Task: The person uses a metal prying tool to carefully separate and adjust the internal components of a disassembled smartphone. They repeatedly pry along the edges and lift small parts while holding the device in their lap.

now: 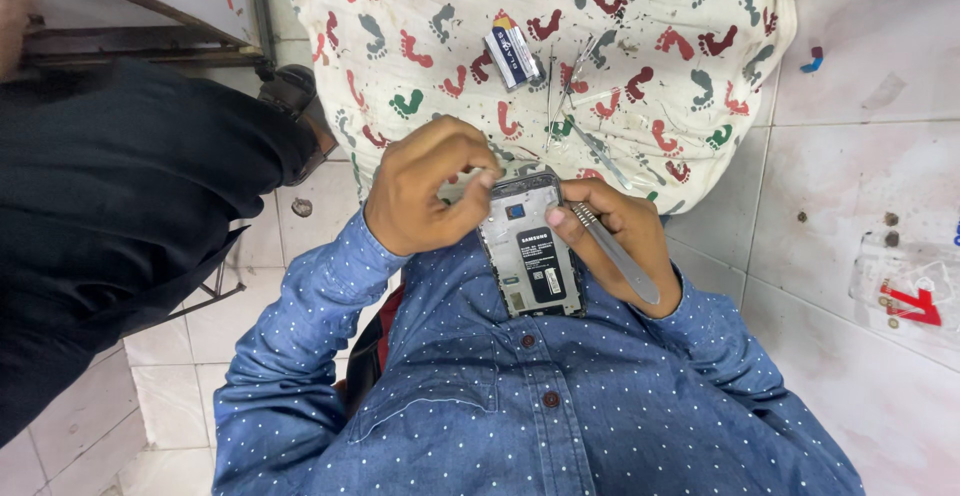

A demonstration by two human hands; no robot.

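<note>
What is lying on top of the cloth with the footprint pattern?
On the cloth lie a small box and thin metal tools. The left hand and the opened phone cover its near edge.

The left hand [425, 191] covers the top left corner of the opened phone [530, 256], its fingertips hidden against the frame. The right hand [620, 236] hides the phone's right edge and most of the tweezers [612, 251]. The small tools [570, 106] near the footprint-patterned cloth's [700, 16] middle are too thin to identify; the cloth's far edge is cut off.

Single head-worn view, straight down, close over chest and floor tiles [860, 156]
</note>
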